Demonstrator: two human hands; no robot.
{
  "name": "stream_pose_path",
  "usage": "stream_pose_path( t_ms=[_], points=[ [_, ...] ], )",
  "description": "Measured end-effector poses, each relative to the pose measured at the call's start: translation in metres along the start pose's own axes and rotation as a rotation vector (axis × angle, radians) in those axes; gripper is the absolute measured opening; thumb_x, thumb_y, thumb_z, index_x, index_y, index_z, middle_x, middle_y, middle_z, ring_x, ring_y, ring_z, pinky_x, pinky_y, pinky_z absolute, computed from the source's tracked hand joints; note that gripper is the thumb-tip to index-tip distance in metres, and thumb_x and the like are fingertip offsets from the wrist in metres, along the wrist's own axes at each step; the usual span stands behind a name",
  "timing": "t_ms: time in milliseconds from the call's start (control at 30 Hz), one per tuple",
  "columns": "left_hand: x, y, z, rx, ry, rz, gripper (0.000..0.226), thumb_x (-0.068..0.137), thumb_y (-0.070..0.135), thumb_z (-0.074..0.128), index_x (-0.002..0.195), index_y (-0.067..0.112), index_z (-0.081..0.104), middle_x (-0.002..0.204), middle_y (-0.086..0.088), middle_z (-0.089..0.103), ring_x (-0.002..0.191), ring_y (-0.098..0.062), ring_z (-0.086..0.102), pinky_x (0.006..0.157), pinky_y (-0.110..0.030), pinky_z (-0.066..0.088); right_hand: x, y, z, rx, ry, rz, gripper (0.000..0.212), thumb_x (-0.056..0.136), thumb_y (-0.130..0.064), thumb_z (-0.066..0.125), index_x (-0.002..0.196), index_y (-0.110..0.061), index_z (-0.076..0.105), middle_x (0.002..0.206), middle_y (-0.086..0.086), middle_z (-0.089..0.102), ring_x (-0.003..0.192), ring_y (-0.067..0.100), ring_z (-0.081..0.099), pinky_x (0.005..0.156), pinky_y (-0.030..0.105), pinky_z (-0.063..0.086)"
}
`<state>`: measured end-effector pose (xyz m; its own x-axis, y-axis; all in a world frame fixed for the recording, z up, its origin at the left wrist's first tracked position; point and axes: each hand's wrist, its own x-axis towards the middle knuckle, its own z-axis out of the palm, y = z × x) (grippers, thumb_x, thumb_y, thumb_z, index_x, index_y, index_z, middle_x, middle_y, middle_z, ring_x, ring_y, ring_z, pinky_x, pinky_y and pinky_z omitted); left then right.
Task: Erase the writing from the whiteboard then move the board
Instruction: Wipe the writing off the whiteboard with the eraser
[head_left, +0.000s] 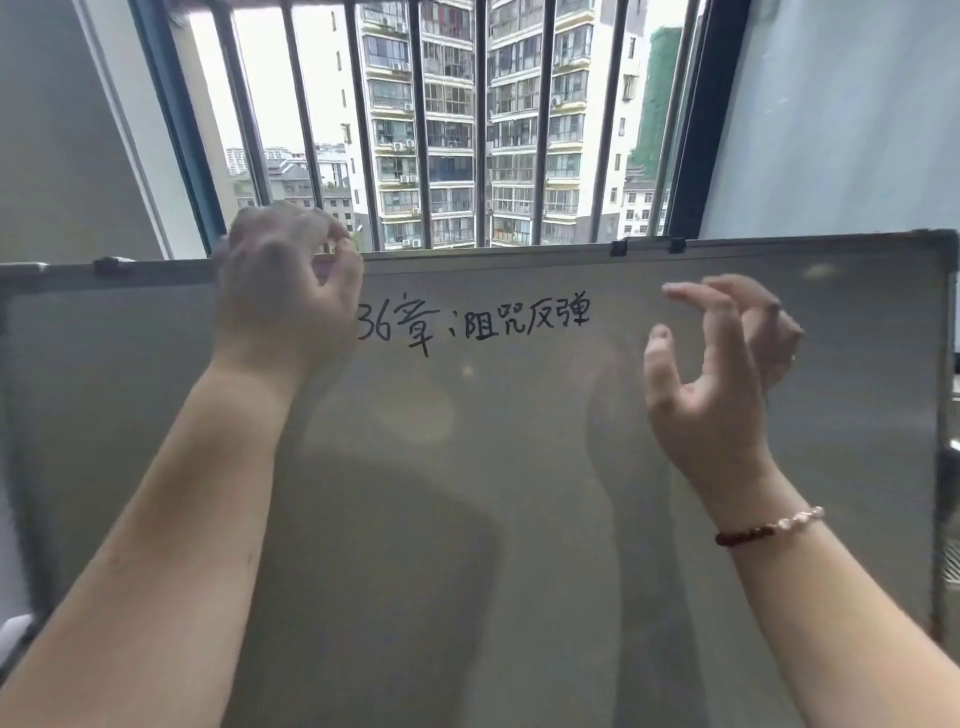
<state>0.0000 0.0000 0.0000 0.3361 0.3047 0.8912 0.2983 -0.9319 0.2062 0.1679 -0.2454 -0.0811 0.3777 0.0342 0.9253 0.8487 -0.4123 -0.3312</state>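
A large whiteboard with a metal frame stands upright in front of me and fills the lower view. One line of black handwriting runs across its upper middle. My left hand is raised in front of the board's top edge, fingers curled loosely, and it hides the start of the writing. My right hand hovers before the board to the right of the writing, palm turned left, fingers bent and apart, holding nothing. A bead bracelet is on the right wrist. No eraser is in view.
Behind the board is a window with vertical metal bars and apartment blocks outside. Two black clips sit on the board's top edge at the right, another fitting at the left. Walls flank the window.
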Motion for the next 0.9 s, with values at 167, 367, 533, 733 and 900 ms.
stream_pose_path(
  t_ms=[167,367,533,733,900],
  points=[
    [0.005,-0.009,0.012,0.122,0.088,-0.112,0.045,0.097,0.033,0.030,0.078,0.008,0.062,0.073,-0.008,0.054,0.077,-0.025,0.045,0.090,-0.040,0.034,-0.040,0.039,0.006,-0.265,-0.013,0.328,0.054,0.086,-0.032,0.047,0.138,-0.020,0.037,0.144,0.017,0.035,0.130,0.031,0.028,0.105,0.050,0.023],
    [0.011,-0.016,0.020,0.281,0.009,-0.113,0.054,0.094,0.036,0.028,0.068,0.008,0.066,0.060,-0.006,0.047,0.071,-0.027,0.040,0.087,-0.044,0.035,-0.073,0.060,0.017,-0.285,-0.104,0.607,0.065,0.089,-0.039,0.031,0.150,-0.018,0.023,0.155,0.026,0.021,0.138,0.047,0.021,0.111,0.060,0.017],
    [0.009,-0.016,0.020,0.324,0.047,-0.106,0.054,0.093,0.034,0.029,0.063,0.006,0.064,0.054,-0.008,0.045,0.064,-0.028,0.041,0.083,-0.042,0.035,-0.077,0.054,0.017,-0.149,-0.053,0.562,0.065,0.088,-0.030,0.037,0.148,-0.006,0.028,0.144,0.032,0.035,0.128,0.050,0.031,0.111,0.053,0.020],
    [0.016,-0.018,0.016,0.368,-0.046,-0.050,0.054,0.092,0.034,0.027,0.049,0.011,0.050,0.042,-0.006,0.040,0.047,-0.024,0.040,0.066,-0.035,0.035,-0.028,0.017,0.038,-0.063,0.032,0.284,0.057,0.094,-0.026,0.049,0.147,-0.010,0.034,0.142,0.027,0.035,0.123,0.032,0.029,0.108,0.043,0.026],
    [0.024,-0.027,0.012,0.394,-0.161,-0.036,0.059,0.093,0.039,0.021,0.056,0.011,0.059,0.049,-0.006,0.048,0.048,-0.021,0.042,0.060,-0.030,0.035,-0.008,-0.003,0.060,-0.095,0.005,0.403,0.056,0.095,-0.030,0.037,0.150,-0.016,0.033,0.150,0.020,0.028,0.127,0.042,0.030,0.112,0.045,0.020]
  ],
)
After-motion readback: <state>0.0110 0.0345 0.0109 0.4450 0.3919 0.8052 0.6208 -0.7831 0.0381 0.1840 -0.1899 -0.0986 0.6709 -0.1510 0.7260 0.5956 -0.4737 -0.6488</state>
